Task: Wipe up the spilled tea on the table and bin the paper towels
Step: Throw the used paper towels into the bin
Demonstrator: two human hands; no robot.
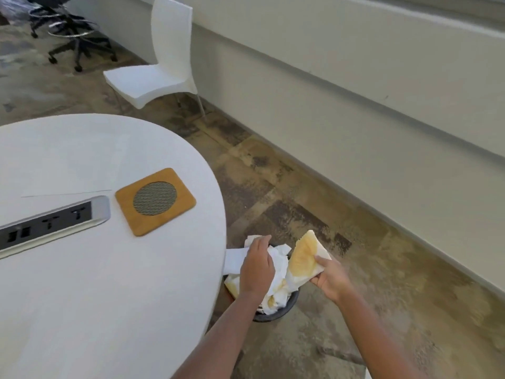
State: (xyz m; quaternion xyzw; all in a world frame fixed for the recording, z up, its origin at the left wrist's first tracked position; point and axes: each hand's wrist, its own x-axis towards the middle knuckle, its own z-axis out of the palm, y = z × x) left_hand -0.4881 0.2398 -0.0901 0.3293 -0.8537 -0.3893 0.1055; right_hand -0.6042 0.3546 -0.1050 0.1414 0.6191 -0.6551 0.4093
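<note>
So the big white round surface (82, 283) looks dry, no tea showing anywhere on the part in view, just a wooden coaster (155, 201) and a built-in socket strip (49, 222) sitting on it. I'd call the wiping done.

What's left is the binning, and that's halfway there. The dark bin (284, 310) is on the floor right by the edge of the surface and it's stuffed. A heap of crumpled towels (276, 285), white with tea blotches, pokes up over the rim.

The left hand (257, 266) is over the bin with its fingers curled down around the top of that heap, gripping or pressing it in. The right hand (328, 277) pinches one folded stained towel (303, 255) between thumb and fingers, held just above the bin, not dropped in yet. Once that goes in, it's done.
</note>
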